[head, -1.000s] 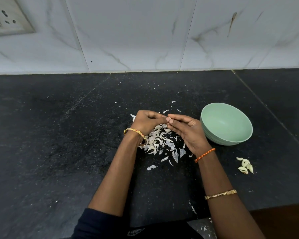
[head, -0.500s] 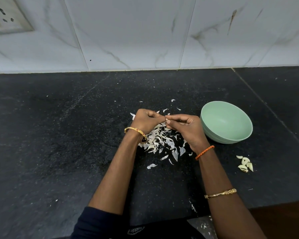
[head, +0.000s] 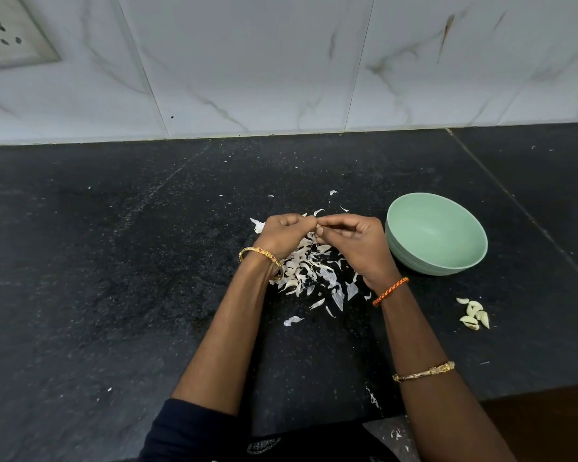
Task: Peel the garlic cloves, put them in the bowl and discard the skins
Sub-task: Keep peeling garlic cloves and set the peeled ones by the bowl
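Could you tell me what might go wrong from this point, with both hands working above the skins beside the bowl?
1. The left hand and right hand meet fingertip to fingertip over the pile of skins; a clove slipping free would likely drop into it and be hard to spot.
2. The green bowl looks tilted toward the camera, close by the right hand; a nudge may rock it.
3. Loose skins could drift toward the cloves lying on the counter.

Black speckled stone bench meets a white marble-veined tiled wall, with a socket plate set at upper left.
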Tool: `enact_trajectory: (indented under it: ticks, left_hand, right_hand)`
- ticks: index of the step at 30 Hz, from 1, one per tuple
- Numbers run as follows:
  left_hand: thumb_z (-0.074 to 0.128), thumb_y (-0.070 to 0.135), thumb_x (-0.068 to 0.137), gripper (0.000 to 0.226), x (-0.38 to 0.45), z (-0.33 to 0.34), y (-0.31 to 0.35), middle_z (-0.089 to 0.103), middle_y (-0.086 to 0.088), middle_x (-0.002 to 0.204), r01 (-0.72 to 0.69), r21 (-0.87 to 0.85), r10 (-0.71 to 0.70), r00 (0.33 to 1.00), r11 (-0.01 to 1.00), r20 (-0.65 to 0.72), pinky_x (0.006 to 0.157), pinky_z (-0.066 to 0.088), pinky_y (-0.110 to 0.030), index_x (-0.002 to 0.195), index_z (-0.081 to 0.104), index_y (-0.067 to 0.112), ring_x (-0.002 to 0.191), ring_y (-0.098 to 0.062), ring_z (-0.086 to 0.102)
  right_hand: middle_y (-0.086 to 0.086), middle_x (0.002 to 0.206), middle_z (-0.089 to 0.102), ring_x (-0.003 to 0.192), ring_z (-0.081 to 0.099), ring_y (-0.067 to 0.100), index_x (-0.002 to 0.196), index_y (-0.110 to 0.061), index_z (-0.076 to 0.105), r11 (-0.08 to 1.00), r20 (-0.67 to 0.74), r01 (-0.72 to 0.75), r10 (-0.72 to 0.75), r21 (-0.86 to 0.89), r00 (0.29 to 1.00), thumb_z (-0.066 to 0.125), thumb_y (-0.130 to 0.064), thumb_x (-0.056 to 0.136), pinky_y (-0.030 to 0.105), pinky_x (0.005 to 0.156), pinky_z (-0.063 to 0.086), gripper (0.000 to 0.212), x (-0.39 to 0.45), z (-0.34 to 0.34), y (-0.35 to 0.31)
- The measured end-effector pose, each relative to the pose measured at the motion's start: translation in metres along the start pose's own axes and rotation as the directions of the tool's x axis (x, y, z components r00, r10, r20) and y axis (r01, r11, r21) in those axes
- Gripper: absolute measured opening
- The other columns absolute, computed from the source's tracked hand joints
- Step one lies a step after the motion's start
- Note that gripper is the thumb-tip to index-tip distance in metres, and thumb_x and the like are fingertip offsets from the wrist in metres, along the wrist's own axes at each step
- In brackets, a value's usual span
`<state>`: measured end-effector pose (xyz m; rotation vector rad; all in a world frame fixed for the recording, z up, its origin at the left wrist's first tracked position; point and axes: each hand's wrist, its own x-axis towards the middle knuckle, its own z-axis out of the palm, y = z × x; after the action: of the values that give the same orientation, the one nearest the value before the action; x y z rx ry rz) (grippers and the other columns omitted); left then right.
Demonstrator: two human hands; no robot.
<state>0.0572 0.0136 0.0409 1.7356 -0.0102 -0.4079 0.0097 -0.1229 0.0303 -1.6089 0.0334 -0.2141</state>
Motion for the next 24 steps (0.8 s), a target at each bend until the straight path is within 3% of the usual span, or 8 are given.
enact_trajectory:
  ticks: [3,6,11,15,20,24]
  left_hand:
    - [0.067,0.027,0.083,0.021,0.000,-0.005,0.002,0.028,0.010,0.043,0.074,0.003,-0.074,0.997,0.997,0.030,0.037,0.016,-0.014,0.071,0.063,0.010,0.040,-0.007,0.020]
    - [0.074,0.035,0.070,0.026,-0.001,-0.012,0.004,0.034,0.008,0.054,0.122,-0.022,-0.119,0.988,0.992,0.099,0.038,0.017,-0.015,0.082,0.069,0.012,0.041,-0.007,0.024]
    - [0.077,0.024,0.077,0.015,-0.004,-0.018,0.002,0.037,0.013,0.041,0.107,-0.026,-0.104,0.989,0.994,0.109,0.040,0.019,-0.017,0.082,0.075,0.010,0.044,-0.005,0.025]
    - [0.074,0.019,0.078,0.013,-0.005,-0.012,0.004,0.032,0.014,0.037,0.110,0.013,-0.110,0.992,0.994,0.067,0.036,0.020,-0.015,0.069,0.069,0.012,0.041,-0.006,0.025]
    - [0.066,0.015,0.085,0.018,-0.005,-0.008,0.003,0.030,0.016,0.030,0.082,0.059,-0.085,0.995,0.995,0.055,0.033,0.022,-0.010,0.068,0.063,0.011,0.027,-0.002,0.025]
    - [0.064,0.023,0.088,0.021,-0.001,-0.007,-0.001,0.025,0.014,0.036,0.100,0.017,-0.101,0.993,0.995,0.063,0.036,0.015,-0.014,0.071,0.060,0.012,0.034,-0.004,0.018]
  right_hand:
    - [0.002,0.083,0.074,0.075,0.071,0.013,0.098,-0.003,0.070,1.000,0.007,-0.012,0.011,0.016,1.000,0.068,0.006,0.082,0.020,0.072,0.057,0.018,-0.001,-0.001,0.001]
    - [0.002,0.084,0.075,0.077,0.071,0.014,0.097,-0.003,0.071,1.000,0.020,-0.006,0.005,0.009,1.000,0.068,0.005,0.082,0.021,0.072,0.056,0.017,-0.001,-0.004,0.001]
    - [0.004,0.086,0.074,0.077,0.071,0.013,0.093,-0.007,0.071,1.000,0.041,-0.004,0.005,-0.028,0.999,0.070,0.005,0.081,0.020,0.072,0.056,0.017,-0.002,-0.005,-0.005]
    - [0.004,0.088,0.074,0.080,0.070,0.015,0.090,-0.014,0.074,0.986,0.049,0.017,-0.009,-0.167,0.999,0.071,0.002,0.081,0.023,0.077,0.057,0.019,-0.002,-0.006,-0.005]
    - [-0.007,0.082,0.072,0.073,0.068,0.001,0.091,-0.010,0.075,0.963,0.045,0.043,-0.032,-0.267,0.998,0.073,0.001,0.080,0.012,0.071,0.053,0.016,-0.003,-0.003,-0.010]
    - [-0.003,0.082,0.074,0.074,0.070,0.010,0.088,-0.017,0.073,0.974,0.037,0.024,-0.016,-0.227,0.999,0.072,0.001,0.080,0.022,0.074,0.057,0.020,-0.004,-0.002,-0.008]
